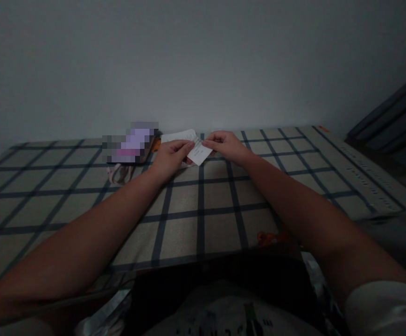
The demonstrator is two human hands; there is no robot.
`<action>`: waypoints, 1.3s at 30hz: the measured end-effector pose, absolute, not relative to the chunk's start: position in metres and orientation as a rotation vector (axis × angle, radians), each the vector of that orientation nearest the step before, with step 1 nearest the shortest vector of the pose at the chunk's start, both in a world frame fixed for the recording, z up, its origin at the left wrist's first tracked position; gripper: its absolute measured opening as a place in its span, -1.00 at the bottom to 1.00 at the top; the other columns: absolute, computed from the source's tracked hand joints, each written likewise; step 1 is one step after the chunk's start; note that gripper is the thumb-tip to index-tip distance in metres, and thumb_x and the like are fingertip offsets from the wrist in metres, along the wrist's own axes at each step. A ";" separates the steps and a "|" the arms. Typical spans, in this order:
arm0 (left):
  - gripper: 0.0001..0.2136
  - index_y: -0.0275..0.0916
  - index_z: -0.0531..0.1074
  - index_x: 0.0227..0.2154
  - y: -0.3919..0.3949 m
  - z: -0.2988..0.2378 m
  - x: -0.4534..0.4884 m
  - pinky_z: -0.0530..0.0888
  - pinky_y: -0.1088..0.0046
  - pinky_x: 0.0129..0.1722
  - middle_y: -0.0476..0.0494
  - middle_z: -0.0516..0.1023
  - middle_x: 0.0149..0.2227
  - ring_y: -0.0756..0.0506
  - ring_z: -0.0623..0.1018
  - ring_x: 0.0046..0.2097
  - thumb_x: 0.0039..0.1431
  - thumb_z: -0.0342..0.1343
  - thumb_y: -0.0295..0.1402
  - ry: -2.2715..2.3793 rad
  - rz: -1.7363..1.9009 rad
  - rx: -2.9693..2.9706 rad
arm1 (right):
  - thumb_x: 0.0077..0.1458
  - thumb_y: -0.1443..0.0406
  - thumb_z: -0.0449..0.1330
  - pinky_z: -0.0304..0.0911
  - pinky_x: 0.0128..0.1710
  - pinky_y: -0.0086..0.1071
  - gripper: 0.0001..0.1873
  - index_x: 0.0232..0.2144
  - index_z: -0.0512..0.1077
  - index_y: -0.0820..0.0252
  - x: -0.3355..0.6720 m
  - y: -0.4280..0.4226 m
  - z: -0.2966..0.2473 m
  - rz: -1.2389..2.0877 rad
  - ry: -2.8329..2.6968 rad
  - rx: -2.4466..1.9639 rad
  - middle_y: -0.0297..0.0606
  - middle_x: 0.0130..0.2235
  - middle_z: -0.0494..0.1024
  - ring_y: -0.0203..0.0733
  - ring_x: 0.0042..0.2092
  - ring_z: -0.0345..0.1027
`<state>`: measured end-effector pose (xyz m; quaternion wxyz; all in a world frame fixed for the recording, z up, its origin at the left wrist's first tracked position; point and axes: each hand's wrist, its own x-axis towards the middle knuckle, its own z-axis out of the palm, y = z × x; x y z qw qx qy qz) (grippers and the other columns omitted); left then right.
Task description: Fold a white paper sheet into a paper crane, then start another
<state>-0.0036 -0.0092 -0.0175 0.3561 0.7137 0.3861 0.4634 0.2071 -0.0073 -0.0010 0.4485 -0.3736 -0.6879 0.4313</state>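
Both arms reach forward over a checked cloth [203, 200]. My left hand [171, 156] and my right hand [224, 144] pinch a small white slip of paper [200, 151] between them, just above the cloth. The left fingers are closed on its left edge, the right fingers on its upper right corner. A second white sheet [177, 136] lies flat behind the slip, near the wall.
A blurred-out purple object [131, 142] lies at the back left by the wall, with a pale cord or strap [119, 173] beside it. A dark panel [392, 121] leans at the right. A small orange thing [269, 238] sits at the cloth's near edge.
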 end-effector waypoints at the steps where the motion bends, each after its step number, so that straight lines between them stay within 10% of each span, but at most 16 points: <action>1: -0.60 -0.32 0.64 -0.24 -0.009 -0.018 -0.004 0.42 0.51 -0.46 -0.13 0.62 -0.45 -0.03 0.51 -0.46 0.18 0.20 -0.03 0.996 1.201 1.865 | 0.11 0.26 0.31 0.33 -0.33 -0.41 -0.81 -0.44 0.44 0.27 0.208 -0.007 -0.001 1.074 -1.704 -0.923 -0.32 -0.44 0.49 -0.33 -0.40 0.36; 25: -0.66 -0.17 0.66 -0.17 -0.015 -0.013 -0.009 0.45 0.39 -0.13 -0.17 0.68 -0.22 -0.14 0.59 -0.20 0.29 0.08 -0.08 1.117 1.321 2.280 | -0.02 0.25 0.37 0.37 -0.26 -0.40 -0.82 -0.40 0.50 0.26 0.208 -0.009 0.002 0.993 -1.696 -0.888 -0.31 -0.40 0.52 -0.29 -0.30 0.39; 39: -0.59 -0.29 0.58 -0.16 -0.016 -0.007 -0.003 0.44 0.50 -0.40 -0.11 0.60 -0.37 -0.03 0.52 -0.41 0.27 0.09 -0.02 1.074 1.328 1.873 | 0.11 0.23 0.32 0.28 -0.38 -0.48 -0.77 -0.46 0.43 0.26 0.209 -0.009 0.002 0.977 -1.729 -0.967 -0.36 -0.50 0.46 -0.37 -0.43 0.33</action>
